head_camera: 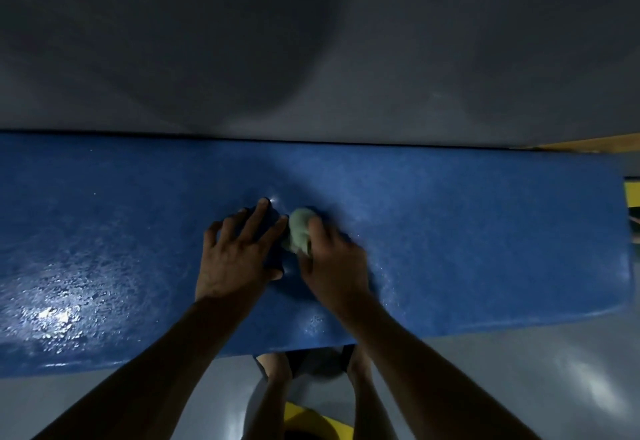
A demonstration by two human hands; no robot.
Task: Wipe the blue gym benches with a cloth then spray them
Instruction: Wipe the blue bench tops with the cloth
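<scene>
Head view, steeply down: blue gym bench [467, 231] filling the middle band of the frame, long axis running left to right, left part cut by the frame edge, rounded right end stopping just short of the right edge. Padded top textured and glossy, with a bright patch of reflected light at lower left and a small glint near centre. Far long edge straight, lined dark, meeting a plain grey wall [311, 41] across the whole upper half, with broad soft shadows on it. Grey, faintly shiny floor [519, 387] along the bottom, showing a pale reflection at lower right. Yellow strip [588, 143] at the right edge just above the bench corner; yellow-and-dark shape [632, 193] beside the bench end, too cropped to identify. Bare legs and a yellow patch [311, 419] at bottom centre, partly hidden under the near bench edge.

Left hand [239, 259] flat on the bench near centre, fingers spread and straight, tips pointing toward the wall, holding nothing. Right hand [332, 263] just beside it, slightly blurred, fingers curled over a bunched pale green cloth [299, 231] and pressing it onto the padding. Cloth at frame centre, on the middle of the bench top, between the 2 hands, its left side close to the left index fingertip; contact there not clear. Both forearms entering from the bottom corners and converging toward centre.
</scene>
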